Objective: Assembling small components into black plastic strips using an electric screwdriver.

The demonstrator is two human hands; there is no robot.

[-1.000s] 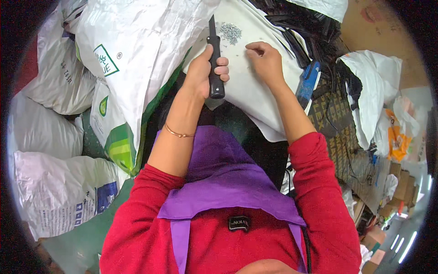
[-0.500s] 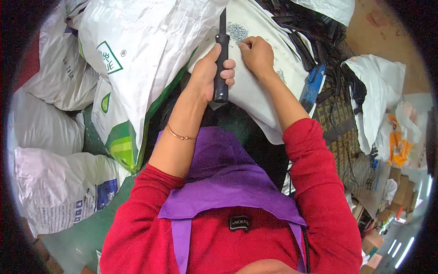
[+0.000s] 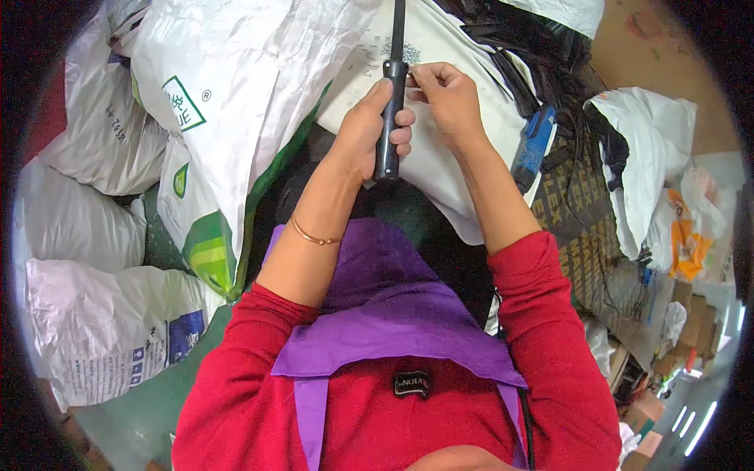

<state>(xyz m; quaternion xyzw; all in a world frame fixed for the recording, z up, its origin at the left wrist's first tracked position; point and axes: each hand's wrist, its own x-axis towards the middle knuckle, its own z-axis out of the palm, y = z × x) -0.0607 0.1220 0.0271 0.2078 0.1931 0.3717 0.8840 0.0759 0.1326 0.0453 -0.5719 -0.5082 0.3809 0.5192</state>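
Note:
My left hand [image 3: 363,129] is wrapped round a black handle [image 3: 386,157] with a long flat dark bar [image 3: 398,27] running from its far end. The handle points away from me, and small bright fastener heads show on it. Close to the handle's far end, my right hand [image 3: 452,102] pinches a small shiny piece, which looks like a screw but is mostly hidden by the fingers. Beyond the hands, a heap of small metal screws [image 3: 410,53] lies on a white sheet [image 3: 440,169], partly covered by the bar and handle.
Right of the sheet lies a blue hand tool [image 3: 536,141] beside a pile of black parts [image 3: 514,82]. Large white sacks [image 3: 243,94] stand at the left, one with green print. A white plastic bag [image 3: 648,137] and cardboard boxes [image 3: 695,322] are at the right.
The handle has shifted slightly right and nearer to me, showing more of the bar. My right hand has left the screw heap, and its pinched fingers are now at the handle's far end.

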